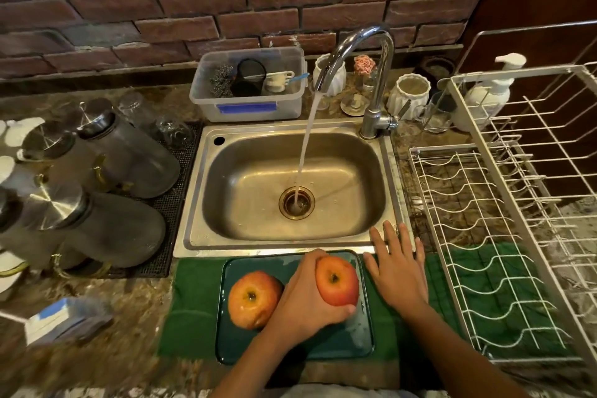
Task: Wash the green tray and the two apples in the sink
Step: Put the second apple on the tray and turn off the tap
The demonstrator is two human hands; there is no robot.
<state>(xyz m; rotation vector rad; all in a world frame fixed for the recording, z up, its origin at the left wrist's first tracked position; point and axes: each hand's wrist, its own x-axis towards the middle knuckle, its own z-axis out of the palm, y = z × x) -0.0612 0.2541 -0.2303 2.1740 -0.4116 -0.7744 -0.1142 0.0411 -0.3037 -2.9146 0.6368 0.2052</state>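
Observation:
A dark green tray [323, 346] lies on a green cloth [193, 294] in front of the steel sink [258, 178]. Two red-orange apples are over it. One apple [253, 299] rests on the tray's left half. My left hand [303, 300] is wrapped around the other apple [337, 281] over the tray's right half. My right hand [397, 265] hovers flat with fingers spread, just right of the tray, at the sink's front right corner. The chrome tap [371, 74] runs a stream of water into the drain [296, 202].
A white wire dish rack [504, 223] fills the right side. Several glass jars [106, 191] lie on a black mat at left. A clear plastic bin [248, 103] with brushes, white vases and a soap pump [491, 90] stand behind the sink by the brick wall.

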